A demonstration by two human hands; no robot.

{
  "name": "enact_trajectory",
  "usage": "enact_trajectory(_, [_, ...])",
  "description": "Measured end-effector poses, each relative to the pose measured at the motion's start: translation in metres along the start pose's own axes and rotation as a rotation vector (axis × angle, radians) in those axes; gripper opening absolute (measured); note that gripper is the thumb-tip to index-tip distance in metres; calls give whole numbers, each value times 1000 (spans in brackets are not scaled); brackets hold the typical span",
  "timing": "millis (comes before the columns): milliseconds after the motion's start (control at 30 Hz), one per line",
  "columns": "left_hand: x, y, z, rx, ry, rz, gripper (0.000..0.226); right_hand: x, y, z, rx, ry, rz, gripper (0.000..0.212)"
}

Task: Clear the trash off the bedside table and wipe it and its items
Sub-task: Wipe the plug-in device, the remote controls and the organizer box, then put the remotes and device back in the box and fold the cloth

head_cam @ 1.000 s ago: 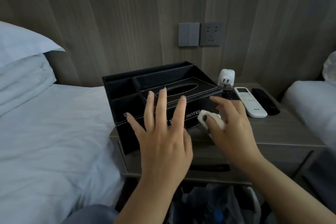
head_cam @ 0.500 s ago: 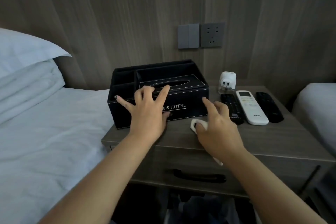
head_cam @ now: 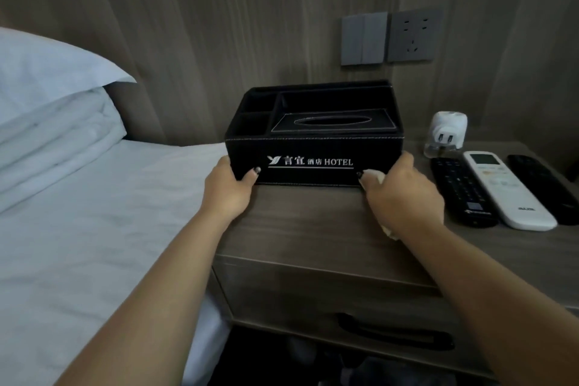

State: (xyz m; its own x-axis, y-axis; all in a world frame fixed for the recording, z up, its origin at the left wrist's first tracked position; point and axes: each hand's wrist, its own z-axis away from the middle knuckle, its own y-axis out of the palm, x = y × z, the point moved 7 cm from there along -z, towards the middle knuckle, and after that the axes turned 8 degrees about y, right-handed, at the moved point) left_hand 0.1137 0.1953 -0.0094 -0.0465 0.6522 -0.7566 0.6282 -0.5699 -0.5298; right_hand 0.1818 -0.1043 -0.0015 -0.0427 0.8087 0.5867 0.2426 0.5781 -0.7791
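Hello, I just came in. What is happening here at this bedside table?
A person is cleaning the bedside table. Both hands grip the black tissue box at its two front corners: the left hand at the left one, the right hand at the right one. The right hand also holds a white wipe against its palm. The box stands flat on the table. To its right lie three remotes in a row, with a white plug adapter behind them.
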Motion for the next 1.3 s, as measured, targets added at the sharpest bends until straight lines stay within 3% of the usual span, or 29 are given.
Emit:
enact_trajectory(567, [-14,32,-40,148,64,-156,39,5,15,-47,-88,112,64,41])
enact_trajectory(1300, [-13,48,-58,194,37,-242,36,13,17,-58,-122,80,8,45])
